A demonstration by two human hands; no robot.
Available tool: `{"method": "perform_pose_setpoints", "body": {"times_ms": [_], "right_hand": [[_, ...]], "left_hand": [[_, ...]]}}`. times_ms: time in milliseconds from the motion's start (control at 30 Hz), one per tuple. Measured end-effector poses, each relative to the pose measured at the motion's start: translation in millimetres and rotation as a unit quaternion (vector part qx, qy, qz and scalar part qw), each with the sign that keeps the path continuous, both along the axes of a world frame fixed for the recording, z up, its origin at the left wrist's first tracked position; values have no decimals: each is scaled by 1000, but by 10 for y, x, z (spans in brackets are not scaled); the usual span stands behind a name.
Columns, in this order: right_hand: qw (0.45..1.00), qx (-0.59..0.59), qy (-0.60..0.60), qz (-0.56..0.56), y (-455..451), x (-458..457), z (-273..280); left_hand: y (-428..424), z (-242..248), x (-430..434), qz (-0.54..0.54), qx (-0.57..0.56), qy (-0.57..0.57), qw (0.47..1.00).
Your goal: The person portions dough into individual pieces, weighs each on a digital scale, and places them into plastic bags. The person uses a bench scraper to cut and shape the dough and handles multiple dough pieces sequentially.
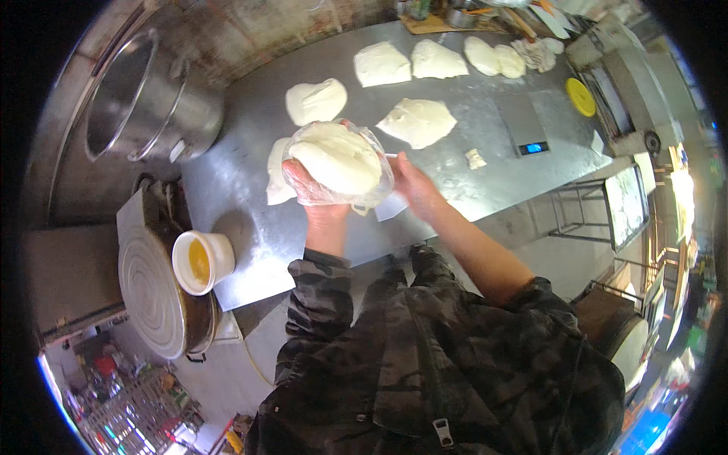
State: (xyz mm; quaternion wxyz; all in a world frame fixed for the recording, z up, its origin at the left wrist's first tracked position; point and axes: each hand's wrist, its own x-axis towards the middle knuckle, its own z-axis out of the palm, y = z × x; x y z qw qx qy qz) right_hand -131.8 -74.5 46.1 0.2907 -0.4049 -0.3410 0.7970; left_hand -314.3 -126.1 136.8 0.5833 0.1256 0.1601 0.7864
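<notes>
A thick slab of pale dough [335, 159] lies in my left hand [310, 185], which has clear plastic film around it. Close on its right, my right hand [410, 181] is at the plastic's edge; a white flat edge shows by its fingers, and whether it grips anything is hard to tell. Partly behind the held dough, another dough piece [277, 173] rests on the steel table [256, 250]. More dough lies beyond: a folded piece [316, 101], a wide piece [417, 123] and several along the back. A small dough scrap [475, 159] sits to the right.
At the left stand a large steel pot [187, 114], a round-lidded container [151, 278] and a white tub [224, 259] of yellow liquid near the table edge. A digital scale [518, 122] and yellow lid [580, 97] are at the right. A metal rack [577, 207] stands beyond the table's right edge.
</notes>
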Motion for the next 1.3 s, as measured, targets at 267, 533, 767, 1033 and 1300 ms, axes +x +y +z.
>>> {"method": "perform_pose_setpoints", "body": {"times_ms": [267, 533, 767, 1033, 1300], "right_hand": [[981, -78, 141, -109, 108, 455, 512], [951, -103, 97, -275, 956, 1572, 591], [958, 107, -35, -263, 2359, 3100, 319], [967, 28, -207, -147, 3404, 3999, -139], [951, 133, -278, -15, 3728, 4524, -429]], "left_hand": [[596, -234, 519, -40, -34, 59, 997], [1364, -516, 1529, -164, -89, 19, 982], [2684, -842, 2819, -197, 2, 371, 907], [3547, -1483, 3806, -111, 65, 794, 593], [3459, -1139, 3381, -318, 6, 638, 701]]}}
